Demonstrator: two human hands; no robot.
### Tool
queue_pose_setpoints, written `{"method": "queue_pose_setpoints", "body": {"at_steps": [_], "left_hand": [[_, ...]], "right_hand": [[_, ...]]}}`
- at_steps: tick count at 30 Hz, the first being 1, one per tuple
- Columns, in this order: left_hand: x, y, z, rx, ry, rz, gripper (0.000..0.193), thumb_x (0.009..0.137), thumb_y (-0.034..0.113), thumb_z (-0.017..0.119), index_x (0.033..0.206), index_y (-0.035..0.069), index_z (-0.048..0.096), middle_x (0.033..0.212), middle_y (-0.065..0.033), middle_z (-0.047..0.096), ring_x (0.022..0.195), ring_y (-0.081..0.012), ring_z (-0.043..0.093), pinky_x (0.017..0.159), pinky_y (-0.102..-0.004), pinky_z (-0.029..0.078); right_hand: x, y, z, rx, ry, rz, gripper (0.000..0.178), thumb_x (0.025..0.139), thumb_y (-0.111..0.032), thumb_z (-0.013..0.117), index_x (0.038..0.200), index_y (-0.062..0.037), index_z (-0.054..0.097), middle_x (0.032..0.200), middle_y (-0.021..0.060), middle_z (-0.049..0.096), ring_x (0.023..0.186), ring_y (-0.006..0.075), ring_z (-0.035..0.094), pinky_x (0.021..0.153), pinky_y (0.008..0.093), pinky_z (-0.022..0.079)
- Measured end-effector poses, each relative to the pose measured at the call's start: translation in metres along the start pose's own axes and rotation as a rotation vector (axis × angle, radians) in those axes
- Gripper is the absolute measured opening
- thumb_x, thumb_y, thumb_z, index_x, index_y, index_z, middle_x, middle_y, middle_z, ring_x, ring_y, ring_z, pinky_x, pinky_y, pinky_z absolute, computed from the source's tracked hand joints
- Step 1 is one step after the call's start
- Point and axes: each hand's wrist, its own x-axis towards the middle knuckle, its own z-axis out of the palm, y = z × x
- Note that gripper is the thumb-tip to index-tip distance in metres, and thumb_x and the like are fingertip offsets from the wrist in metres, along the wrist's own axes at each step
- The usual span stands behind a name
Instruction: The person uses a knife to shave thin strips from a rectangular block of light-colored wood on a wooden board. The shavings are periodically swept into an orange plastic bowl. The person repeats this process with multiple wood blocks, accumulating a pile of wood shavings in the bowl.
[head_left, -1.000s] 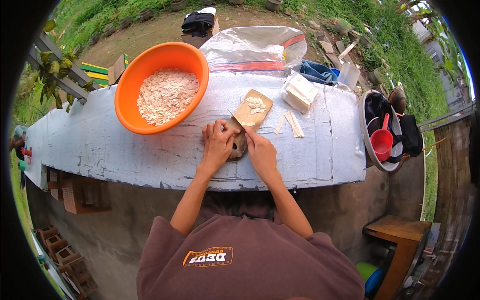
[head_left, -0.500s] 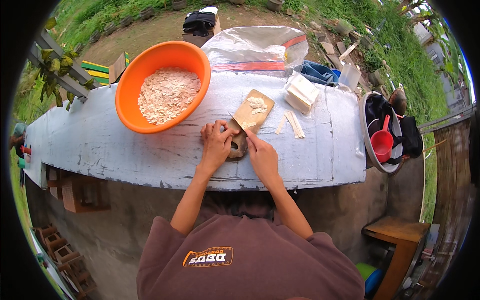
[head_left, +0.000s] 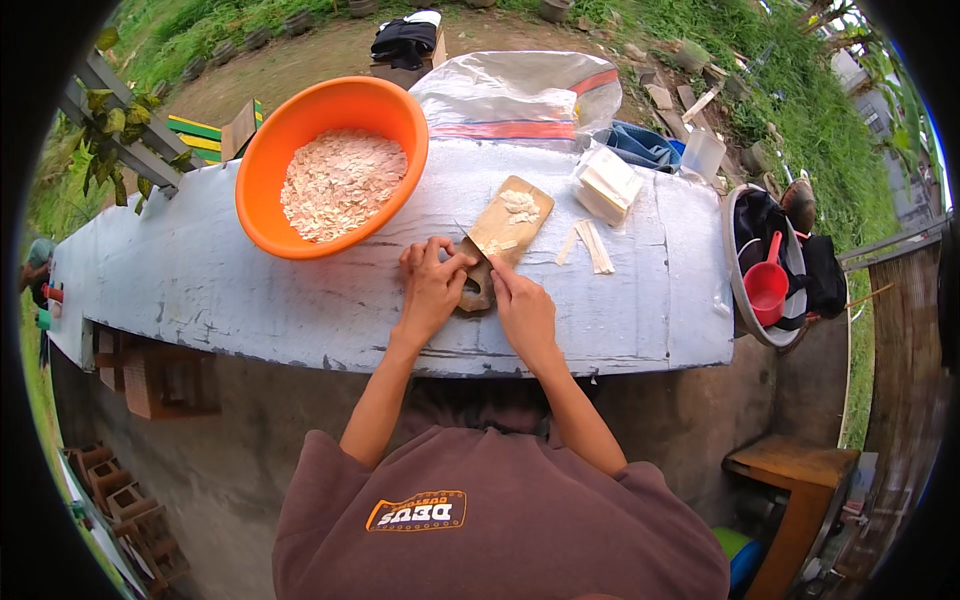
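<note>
A wooden cutting board [head_left: 520, 204] with a hole at its near end lies slanted on the table. My right hand [head_left: 524, 308] is closed round a knife [head_left: 470, 240], its blade slanting to the far left across the board. Just left of the blade, my left hand [head_left: 434, 284] has its fingers bent and pressed together on the board; what they hold is hidden. A few pale cut pieces [head_left: 498, 247] lie right of the blade, and a small heap of pale flakes [head_left: 519, 207] rests farther up the board. Thin pale strips [head_left: 594, 246] lie on the table to the right.
An orange basin [head_left: 262, 220] of pale flakes stands left of the board. Behind it lies a clear plastic sack [head_left: 500, 95]. A wrapped stack of pale slabs [head_left: 607, 186] sits at the back right. A tub [head_left: 738, 290] with a red dipper [head_left: 766, 285] stands past the right edge.
The view has shifted slightly. Both hands and the knife stay at the same place on the board, with almost no visible movement.
</note>
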Motion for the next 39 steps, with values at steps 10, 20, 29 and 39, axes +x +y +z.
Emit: {"method": "queue_pose_setpoints", "body": {"at_steps": [10,20,29,39], "left_hand": [[-0.004,-0.003,-0.001,-0.010,0.017,-0.038,0.012,0.089,0.016,0.072,0.099,0.018,0.079,0.110,-0.0008,0.058,0.112,-0.0235,0.048,0.108,-0.0435,0.030],[-0.003,-0.002,-0.003,0.012,0.022,-0.033,0.013,0.088,0.019,0.072,0.100,0.017,0.078,0.111,-0.0006,0.061,0.112,-0.0242,0.049,0.111,-0.0453,0.029],[-0.006,-0.001,-0.001,-0.028,0.054,-0.098,0.010,0.086,0.018,0.073,0.095,0.016,0.077,0.109,0.0007,0.062,0.111,-0.0247,0.049,0.111,-0.0481,0.030],[-0.005,-0.001,0.001,0.003,0.088,-0.110,0.011,0.087,0.019,0.072,0.095,0.012,0.069,0.107,-0.0004,0.064,0.110,-0.0257,0.051,0.109,-0.0480,0.030]], "right_hand": [[-0.018,-0.007,-0.020,0.093,-0.089,0.089,0.033,0.108,-0.028,0.055,0.135,-0.0162,0.069,0.092,0.0225,0.073,0.085,0.0438,0.070,0.075,0.0515,0.053],[0.008,-0.010,-0.001,0.051,-0.031,0.010,0.031,0.106,-0.029,0.057,0.132,-0.0184,0.071,0.091,0.0216,0.073,0.085,0.0430,0.071,0.075,0.0517,0.054],[-0.021,-0.005,-0.012,0.031,-0.057,0.043,0.030,0.106,-0.028,0.058,0.131,-0.0180,0.071,0.088,0.0224,0.073,0.084,0.0428,0.071,0.072,0.0518,0.054],[-0.015,-0.014,-0.010,0.042,-0.066,-0.013,0.031,0.107,-0.030,0.056,0.132,-0.0166,0.071,0.086,0.0215,0.071,0.080,0.0429,0.070,0.071,0.0524,0.054]]}}
